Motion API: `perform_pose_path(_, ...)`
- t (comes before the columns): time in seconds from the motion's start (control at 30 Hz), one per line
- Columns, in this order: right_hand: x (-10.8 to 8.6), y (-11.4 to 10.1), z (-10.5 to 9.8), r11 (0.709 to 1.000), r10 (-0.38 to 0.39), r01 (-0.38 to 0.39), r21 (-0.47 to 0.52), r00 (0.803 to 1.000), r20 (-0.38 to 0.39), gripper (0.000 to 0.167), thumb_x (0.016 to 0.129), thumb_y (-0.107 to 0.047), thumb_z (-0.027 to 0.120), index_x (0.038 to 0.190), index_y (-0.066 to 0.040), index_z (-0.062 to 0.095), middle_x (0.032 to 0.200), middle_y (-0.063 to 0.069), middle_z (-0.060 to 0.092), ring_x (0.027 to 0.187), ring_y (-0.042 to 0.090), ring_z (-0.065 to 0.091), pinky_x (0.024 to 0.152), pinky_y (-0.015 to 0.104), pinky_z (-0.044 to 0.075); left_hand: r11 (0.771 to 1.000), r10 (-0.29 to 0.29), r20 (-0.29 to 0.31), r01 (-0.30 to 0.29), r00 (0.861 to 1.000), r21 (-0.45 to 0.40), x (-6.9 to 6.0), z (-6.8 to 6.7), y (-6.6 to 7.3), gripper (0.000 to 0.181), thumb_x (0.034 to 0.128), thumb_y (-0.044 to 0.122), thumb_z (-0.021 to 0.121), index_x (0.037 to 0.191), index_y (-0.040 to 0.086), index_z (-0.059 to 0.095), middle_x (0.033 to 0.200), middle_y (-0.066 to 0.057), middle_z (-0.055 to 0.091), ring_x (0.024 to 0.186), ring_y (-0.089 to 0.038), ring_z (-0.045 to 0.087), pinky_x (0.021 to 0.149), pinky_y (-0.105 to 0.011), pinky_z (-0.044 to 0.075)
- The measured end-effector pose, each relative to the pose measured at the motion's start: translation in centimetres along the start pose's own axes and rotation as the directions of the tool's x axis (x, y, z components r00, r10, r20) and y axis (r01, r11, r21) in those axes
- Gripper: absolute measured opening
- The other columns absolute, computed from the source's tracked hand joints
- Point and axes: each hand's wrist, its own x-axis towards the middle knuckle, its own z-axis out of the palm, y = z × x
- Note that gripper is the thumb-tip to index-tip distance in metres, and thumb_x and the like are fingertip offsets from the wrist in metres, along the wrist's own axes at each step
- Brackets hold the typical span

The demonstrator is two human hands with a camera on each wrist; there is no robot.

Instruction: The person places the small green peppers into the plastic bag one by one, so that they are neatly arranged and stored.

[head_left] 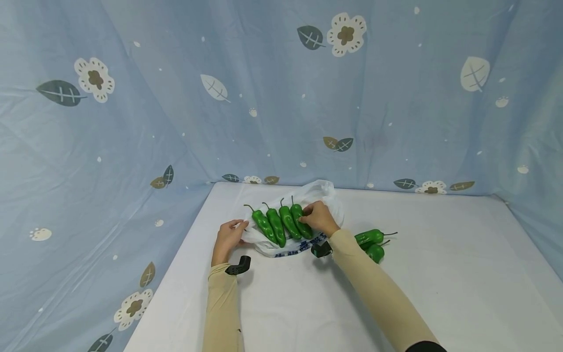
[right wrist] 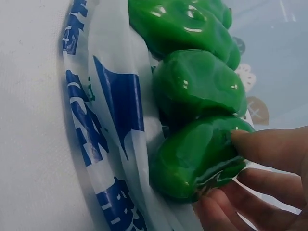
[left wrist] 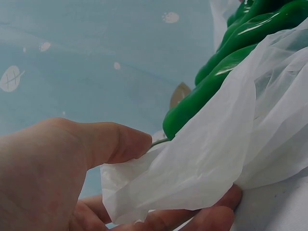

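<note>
Several glossy green chili peppers (head_left: 275, 226) lie side by side on a thin white plastic bag (head_left: 327, 191), stems pointing away from me. Blue print (right wrist: 118, 101) runs along the bag's near edge. At the bag's left edge my left hand (head_left: 228, 238) pinches the plastic, its thumb above and fingers beneath, as the left wrist view shows. My right hand (head_left: 321, 217) holds the rightmost pepper (right wrist: 192, 159) of the row, thumb on top and fingers at its side. That pepper touches its neighbour (right wrist: 199, 84).
Two more green peppers, an upper one (head_left: 368, 237) and a lower one (head_left: 376, 253), lie on the white table (head_left: 440, 274) right of the bag, partly hidden by my right sleeve. A blue patterned curtain (head_left: 272, 122) stands behind the table's far edge and along its sides.
</note>
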Motion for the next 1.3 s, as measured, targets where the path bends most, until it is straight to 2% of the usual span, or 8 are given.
perform_pose_path(0.23,-0.3,-0.4,-0.6,0.999,0.021,-0.022,0.035,1.000,0.006,0.047,0.094,-0.018,0.075,0.132,0.008,0.066,0.134,0.027,0.066,0.118,0.041,0.067,0.096,0.051,0.058,1.000,0.005,-0.004,-0.005,1.000,0.007,-0.1,0.0,0.1,0.056,0.1022,0.041,0.058,0.146,0.006,0.058,0.150,-0.027,0.054,0.062,-0.008,0.067,0.093,-0.040,0.056)
perform_pose_path(0.47,-0.9,-1.2,-1.0,0.994,-0.033,0.033,0.102,0.999,0.003,0.046,0.096,-0.017,0.073,0.135,0.005,0.064,0.134,0.025,0.066,0.119,0.038,0.067,0.096,0.048,0.058,1.000,-0.005,0.008,0.005,1.000,-0.010,-0.1,0.0,0.0,0.056,0.1023,0.041,0.058,0.146,0.005,0.058,0.151,-0.027,0.054,0.062,-0.008,0.067,0.078,-0.028,0.057)
perform_pose_path(0.63,-1.7,-2.1,-1.7,0.991,-0.054,0.054,0.118,0.999,-0.005,0.044,0.097,-0.018,0.072,0.134,0.004,0.065,0.131,0.023,0.068,0.118,0.037,0.067,0.096,0.048,0.058,1.000,-0.007,0.004,0.008,1.000,-0.007,0.0,-0.1,0.0,0.057,0.1025,0.041,0.058,0.147,0.005,0.057,0.153,-0.028,0.051,0.064,-0.009,0.067,0.079,-0.028,0.057)
perform_pose_path(0.93,-3.4,-3.0,-3.5,0.987,-0.139,0.143,0.077,0.989,-0.058,0.039,0.098,-0.019,0.071,0.132,0.000,0.067,0.131,0.023,0.069,0.113,0.036,0.069,0.092,0.048,0.058,1.000,-0.014,0.002,0.014,1.000,-0.010,-0.1,-0.1,0.0,0.056,0.1023,0.040,0.058,0.146,0.005,0.058,0.153,-0.029,0.051,0.062,-0.009,0.066,0.070,-0.021,0.052)
perform_pose_path(1.1,-4.1,-3.2,-4.5,0.985,-0.160,0.165,0.047,0.983,-0.089,0.039,0.098,-0.021,0.071,0.131,-0.002,0.068,0.126,0.020,0.071,0.111,0.035,0.069,0.090,0.048,0.059,1.000,-0.010,0.004,0.010,1.000,-0.007,0.0,0.0,0.0,0.056,0.1021,0.041,0.058,0.146,0.006,0.058,0.153,-0.028,0.050,0.062,-0.008,0.067,0.073,-0.023,0.053)
perform_pose_path(1.3,-5.2,-2.9,-5.7,0.983,-0.180,0.184,0.022,0.975,-0.126,0.038,0.098,-0.022,0.071,0.131,-0.003,0.069,0.123,0.018,0.072,0.110,0.035,0.069,0.087,0.047,0.059,1.000,-0.001,0.010,0.001,1.000,0.016,0.1,-0.1,0.0,0.057,0.1024,0.042,0.057,0.147,0.006,0.057,0.154,-0.030,0.049,0.062,-0.009,0.067,0.085,-0.034,0.056)
